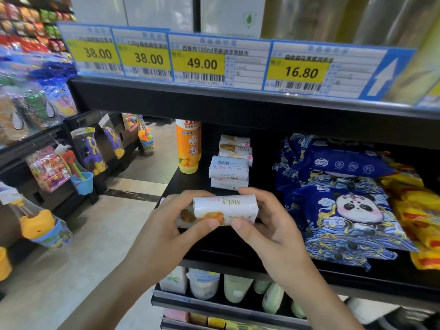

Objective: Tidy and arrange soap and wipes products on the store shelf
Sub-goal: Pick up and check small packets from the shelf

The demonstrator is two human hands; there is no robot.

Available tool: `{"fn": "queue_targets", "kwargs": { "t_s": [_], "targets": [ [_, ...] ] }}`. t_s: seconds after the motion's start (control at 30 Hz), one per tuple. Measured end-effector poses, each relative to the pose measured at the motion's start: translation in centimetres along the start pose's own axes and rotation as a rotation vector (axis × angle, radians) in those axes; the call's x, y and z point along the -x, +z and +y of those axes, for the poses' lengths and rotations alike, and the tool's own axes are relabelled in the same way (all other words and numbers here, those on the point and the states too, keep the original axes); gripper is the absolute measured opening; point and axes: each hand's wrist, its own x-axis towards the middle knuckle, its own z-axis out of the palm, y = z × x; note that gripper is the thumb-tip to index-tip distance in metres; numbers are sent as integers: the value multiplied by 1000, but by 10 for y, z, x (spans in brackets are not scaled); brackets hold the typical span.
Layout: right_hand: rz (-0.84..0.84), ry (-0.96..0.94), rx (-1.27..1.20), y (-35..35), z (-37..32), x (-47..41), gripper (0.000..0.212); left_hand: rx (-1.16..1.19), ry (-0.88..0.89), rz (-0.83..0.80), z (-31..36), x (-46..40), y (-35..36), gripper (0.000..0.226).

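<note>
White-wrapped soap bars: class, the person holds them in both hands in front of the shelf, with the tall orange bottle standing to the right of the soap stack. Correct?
Not quite. The head view shows the tall orange bottle standing left of the soap stack. Both the left hand and right hand do hold the white-wrapped soap bars.

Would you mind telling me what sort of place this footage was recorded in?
Most likely a shop aisle: yellow price tags line the shelf edge, wipes packs and soap bars are stocked, and packaged toys hang opposite.
</note>
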Motion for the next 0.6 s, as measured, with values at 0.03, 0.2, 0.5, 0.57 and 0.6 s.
{"fn": "queue_targets", "kwargs": {
  "t_s": [0.03, 0.2, 0.5, 0.57, 0.6],
  "targets": [
    [3, 15, -17, 1, 0, 0, 42, 25, -13, -2, 1, 0, 0, 44],
    [30, 75, -69, 2, 2, -2, 36, 40, -51, -24, 4, 2, -1, 57],
    [67, 143, -183, 5, 3, -8, 49, -279, 110, -74, 3, 0, -1, 95],
    [73, 165, -210, 8, 2, -8, 54, -287, 146, -28, 3, -3, -1, 87],
    [70, 178, -214, 10, 2, -9, 55, -304, 174, -8, 3, -4, -1, 83]
  ]
}}
